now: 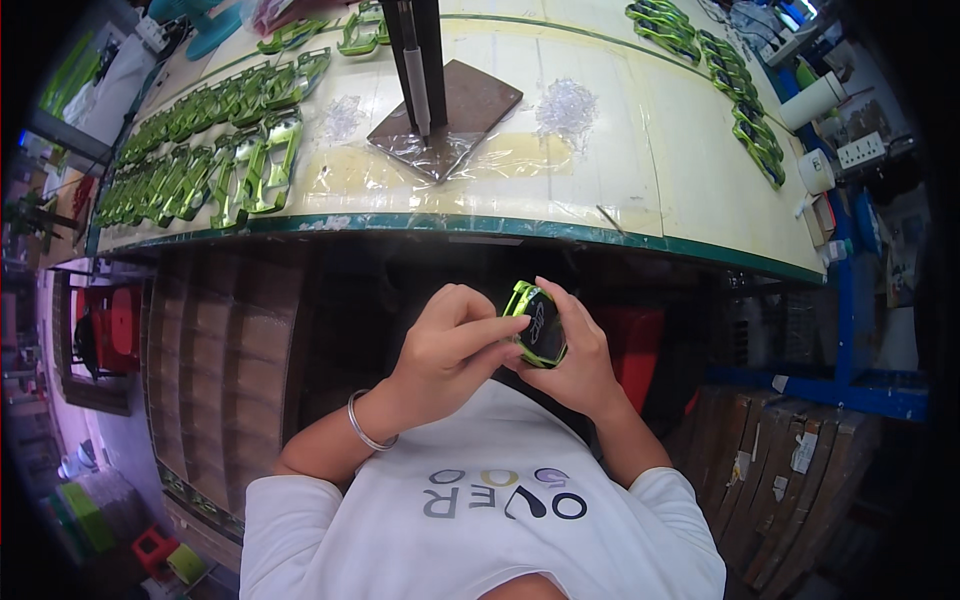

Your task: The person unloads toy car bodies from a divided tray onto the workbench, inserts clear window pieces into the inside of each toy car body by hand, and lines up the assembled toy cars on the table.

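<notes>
Though black inside, a shiny lime-green frame (541, 332), right fingers (570, 309) tight on its edges, left fingers (488, 334) against it, grip unclear.

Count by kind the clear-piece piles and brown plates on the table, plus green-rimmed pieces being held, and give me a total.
Clear-piece piles: 2
Brown plate: 1
Held green-rimmed piece: 1
Total: 4

A red stool (125, 318) stood at 9 o'clock, a white power strip (862, 152) at 2 o'clock, and brown cardboard (768, 450) at 4 o'clock below a blue beam (830, 393).
</notes>
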Action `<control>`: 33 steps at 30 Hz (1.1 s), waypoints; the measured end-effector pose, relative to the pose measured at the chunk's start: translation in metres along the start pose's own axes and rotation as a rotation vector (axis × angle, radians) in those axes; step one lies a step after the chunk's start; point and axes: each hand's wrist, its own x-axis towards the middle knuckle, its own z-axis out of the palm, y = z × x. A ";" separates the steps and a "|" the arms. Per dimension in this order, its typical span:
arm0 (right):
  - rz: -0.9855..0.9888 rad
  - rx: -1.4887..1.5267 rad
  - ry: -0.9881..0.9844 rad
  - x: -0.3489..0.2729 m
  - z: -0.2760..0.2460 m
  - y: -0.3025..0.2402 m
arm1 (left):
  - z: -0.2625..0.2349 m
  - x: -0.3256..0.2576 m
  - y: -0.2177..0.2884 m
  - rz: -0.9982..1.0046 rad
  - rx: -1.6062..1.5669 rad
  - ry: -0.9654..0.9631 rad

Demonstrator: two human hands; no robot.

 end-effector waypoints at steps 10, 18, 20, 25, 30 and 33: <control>-0.020 -0.035 -0.030 -0.002 -0.003 0.001 | -0.006 0.003 -0.001 0.014 0.084 -0.065; 0.116 0.060 -0.055 -0.006 -0.005 0.000 | 0.007 -0.001 -0.009 0.361 0.349 -0.070; 0.139 0.089 -0.027 -0.007 -0.001 0.002 | 0.011 -0.006 -0.008 0.378 0.624 -0.110; 0.308 0.155 -0.089 -0.016 0.013 0.010 | 0.018 -0.022 -0.018 0.258 0.651 -0.225; 0.178 -0.035 0.008 -0.010 0.024 0.013 | 0.019 -0.019 -0.045 0.208 0.273 0.047; 0.058 -0.166 0.032 -0.001 0.024 0.006 | 0.034 -0.028 -0.036 -0.301 -0.279 0.198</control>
